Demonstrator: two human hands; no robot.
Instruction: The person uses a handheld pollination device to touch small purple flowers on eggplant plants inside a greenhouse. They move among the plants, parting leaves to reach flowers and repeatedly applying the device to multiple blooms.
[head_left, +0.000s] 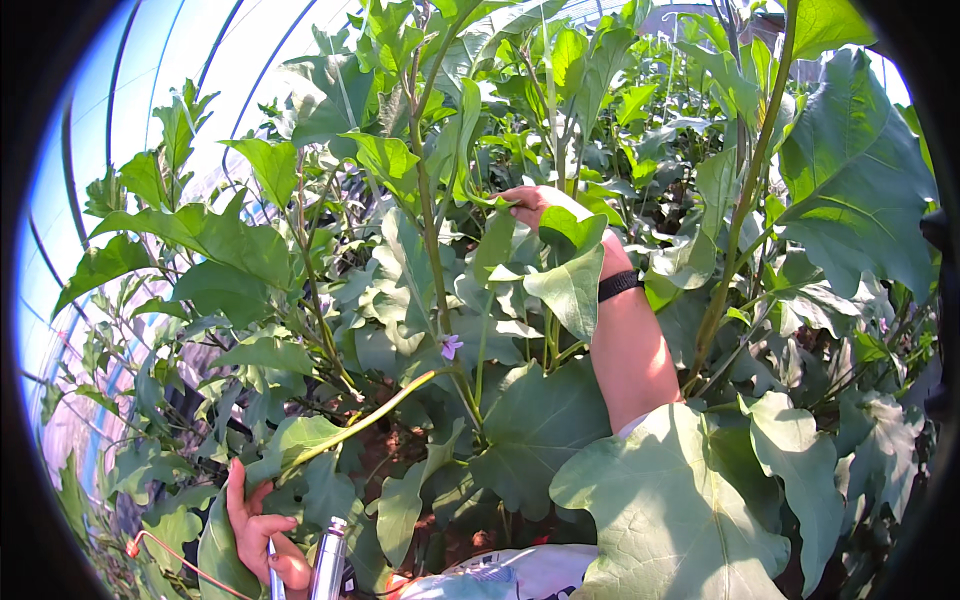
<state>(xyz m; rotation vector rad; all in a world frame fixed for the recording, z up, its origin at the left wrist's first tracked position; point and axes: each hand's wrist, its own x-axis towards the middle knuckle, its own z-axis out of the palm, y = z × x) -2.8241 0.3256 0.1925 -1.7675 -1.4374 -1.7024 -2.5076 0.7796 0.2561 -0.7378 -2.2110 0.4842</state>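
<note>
My right hand (529, 204) reaches up among eggplant plants, a black band (619, 285) around its wrist. Its fingertips pinch the edge of a green leaf (469, 161) beside an upright stem (429, 217). Low on the left is my left hand (255, 517), against a large drooping leaf (223, 551) with a thick pale stalk (375, 415). Its index finger points up and the other fingers are curled. A slim metal piece (276, 574) crosses the palm; whether the hand grips it is unclear. Close beside stands a shiny metal cylinder (328, 562).
A purple flower (450, 346) hangs by the middle stem. Broad leaves (675, 502) cover the lower right and hide part of my right arm. A printed white bag or cloth (510, 570) lies at the bottom. A copper-coloured wire (176, 553) curves at lower left. Greenhouse ribs (114, 97) arch at left.
</note>
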